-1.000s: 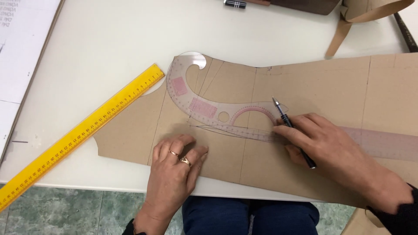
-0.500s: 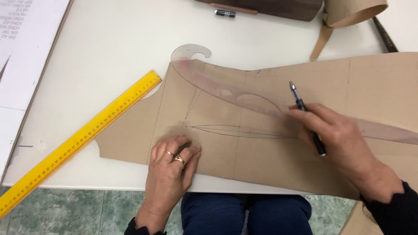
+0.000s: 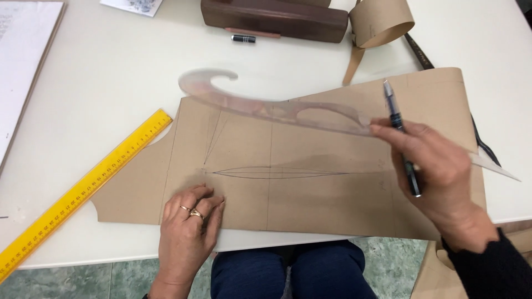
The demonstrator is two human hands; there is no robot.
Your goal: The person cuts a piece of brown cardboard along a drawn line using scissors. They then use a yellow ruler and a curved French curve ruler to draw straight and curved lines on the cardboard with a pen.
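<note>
The left hand [image 3: 188, 235] wears two rings on neighbouring fingers — one a plain gold band, the other gold with a small raised top. Its wrist is bare down to the picture's lower edge. The right hand [image 3: 438, 171] has no rings showing; its wrist ends in a dark, near-black knitted sleeve [image 3: 490, 268] with a close-fitting cuff. Below, the legs are covered by dark blue trousers [image 3: 293, 274] — plain cloth, lightly creased.

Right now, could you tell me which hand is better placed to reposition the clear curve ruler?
Right hand, probably: it already touches the curve ruler and holds the pen; the left hand lies flat on the brown paper pattern.
</note>
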